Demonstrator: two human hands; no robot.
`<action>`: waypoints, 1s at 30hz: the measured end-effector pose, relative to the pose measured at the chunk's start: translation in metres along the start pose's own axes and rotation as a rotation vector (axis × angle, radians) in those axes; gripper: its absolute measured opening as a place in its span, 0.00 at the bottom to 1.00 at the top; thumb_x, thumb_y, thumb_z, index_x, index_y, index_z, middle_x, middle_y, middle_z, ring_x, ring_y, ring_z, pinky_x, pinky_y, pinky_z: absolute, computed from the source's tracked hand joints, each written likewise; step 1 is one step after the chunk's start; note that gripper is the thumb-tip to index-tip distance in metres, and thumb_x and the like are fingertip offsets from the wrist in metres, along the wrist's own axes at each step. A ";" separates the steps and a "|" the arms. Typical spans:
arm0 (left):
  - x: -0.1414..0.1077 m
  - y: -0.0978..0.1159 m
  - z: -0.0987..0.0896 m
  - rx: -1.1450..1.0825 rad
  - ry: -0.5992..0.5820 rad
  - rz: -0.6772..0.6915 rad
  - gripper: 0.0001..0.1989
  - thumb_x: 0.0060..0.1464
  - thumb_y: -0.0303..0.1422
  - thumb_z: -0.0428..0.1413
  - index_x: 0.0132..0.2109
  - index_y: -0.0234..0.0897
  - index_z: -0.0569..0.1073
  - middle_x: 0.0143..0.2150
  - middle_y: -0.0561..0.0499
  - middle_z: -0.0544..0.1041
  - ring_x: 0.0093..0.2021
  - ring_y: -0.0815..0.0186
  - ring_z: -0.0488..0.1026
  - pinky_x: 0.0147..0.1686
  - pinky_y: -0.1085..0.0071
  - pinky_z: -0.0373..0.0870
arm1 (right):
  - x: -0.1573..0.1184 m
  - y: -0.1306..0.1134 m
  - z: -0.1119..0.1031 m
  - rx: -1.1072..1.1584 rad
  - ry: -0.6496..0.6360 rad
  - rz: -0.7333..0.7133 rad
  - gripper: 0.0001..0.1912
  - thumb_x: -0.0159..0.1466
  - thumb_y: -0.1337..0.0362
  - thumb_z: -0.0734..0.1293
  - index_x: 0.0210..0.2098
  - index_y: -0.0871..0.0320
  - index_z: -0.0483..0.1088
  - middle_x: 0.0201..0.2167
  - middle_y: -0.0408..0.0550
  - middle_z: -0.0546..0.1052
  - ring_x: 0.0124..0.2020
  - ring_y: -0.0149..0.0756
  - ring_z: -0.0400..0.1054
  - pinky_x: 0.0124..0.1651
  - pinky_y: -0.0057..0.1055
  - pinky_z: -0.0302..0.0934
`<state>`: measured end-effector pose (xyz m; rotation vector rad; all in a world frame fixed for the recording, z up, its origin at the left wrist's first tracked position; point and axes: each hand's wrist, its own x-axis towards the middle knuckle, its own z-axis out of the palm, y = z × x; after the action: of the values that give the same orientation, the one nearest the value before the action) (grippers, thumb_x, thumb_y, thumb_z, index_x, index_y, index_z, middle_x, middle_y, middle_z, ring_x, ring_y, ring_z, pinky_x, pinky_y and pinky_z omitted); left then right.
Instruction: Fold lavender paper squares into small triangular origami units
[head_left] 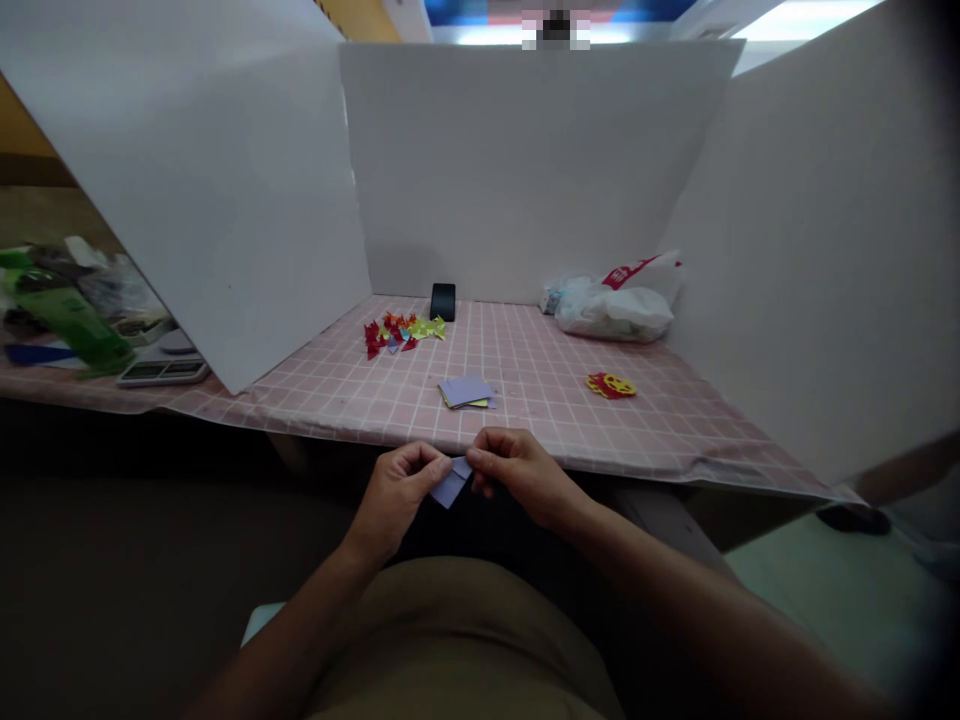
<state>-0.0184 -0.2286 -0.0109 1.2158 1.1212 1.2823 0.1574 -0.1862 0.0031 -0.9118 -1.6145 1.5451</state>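
Note:
A small lavender paper [451,487], partly folded, is held between both hands just in front of the table's near edge. My left hand [401,488] pinches its left corner between thumb and fingers. On the other side, my right hand [517,472] grips the upper right corner with thumb and index finger, its other fingers curled. Beyond the hands lies a stack of square papers [466,391], lavender on top with yellow showing beneath. Further back to the left, a pile of small folded paper pieces [397,333] shows red, orange, yellow and blue.
On the checked tablecloth [517,350] are a black phone [443,302], a white plastic bag [619,308] and red and yellow cutouts [611,385]. White panels [525,170] enclose three sides. Outside the left panel lie a green bottle [71,315] and a scale [163,372].

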 end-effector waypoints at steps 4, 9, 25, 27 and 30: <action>0.001 0.002 -0.001 0.012 0.017 0.013 0.13 0.50 0.40 0.63 0.27 0.34 0.73 0.22 0.56 0.68 0.24 0.72 0.60 0.26 0.75 0.59 | 0.000 -0.002 -0.001 -0.110 0.042 -0.058 0.14 0.62 0.56 0.67 0.25 0.57 0.65 0.18 0.40 0.70 0.20 0.28 0.62 0.27 0.29 0.56; 0.000 0.004 -0.004 0.128 0.001 0.090 0.12 0.52 0.39 0.61 0.28 0.33 0.75 0.24 0.54 0.71 0.26 0.70 0.64 0.28 0.74 0.61 | -0.001 0.001 0.002 -0.107 -0.050 -0.064 0.11 0.60 0.57 0.70 0.31 0.59 0.70 0.25 0.42 0.73 0.26 0.30 0.65 0.32 0.30 0.56; 0.000 0.004 -0.005 0.189 0.003 0.123 0.13 0.53 0.39 0.60 0.27 0.35 0.74 0.24 0.54 0.71 0.26 0.69 0.64 0.29 0.73 0.62 | -0.002 0.008 0.007 -0.141 -0.005 -0.077 0.13 0.63 0.56 0.68 0.28 0.58 0.68 0.22 0.41 0.70 0.25 0.31 0.63 0.32 0.30 0.55; 0.000 0.004 -0.006 0.178 -0.023 0.115 0.13 0.53 0.39 0.60 0.28 0.34 0.75 0.24 0.54 0.71 0.26 0.69 0.64 0.29 0.73 0.62 | -0.002 0.007 0.006 -0.118 -0.014 -0.068 0.13 0.62 0.56 0.69 0.27 0.58 0.68 0.21 0.41 0.70 0.24 0.30 0.62 0.31 0.30 0.54; 0.001 0.000 -0.007 0.097 -0.020 0.083 0.13 0.55 0.39 0.60 0.28 0.34 0.75 0.24 0.55 0.71 0.26 0.70 0.64 0.29 0.74 0.62 | -0.001 0.007 0.006 -0.013 -0.020 -0.033 0.14 0.61 0.56 0.70 0.26 0.58 0.68 0.20 0.40 0.71 0.22 0.28 0.62 0.30 0.29 0.54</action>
<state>-0.0256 -0.2279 -0.0108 1.3567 1.1398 1.2881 0.1532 -0.1895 -0.0036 -0.8758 -1.6476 1.5271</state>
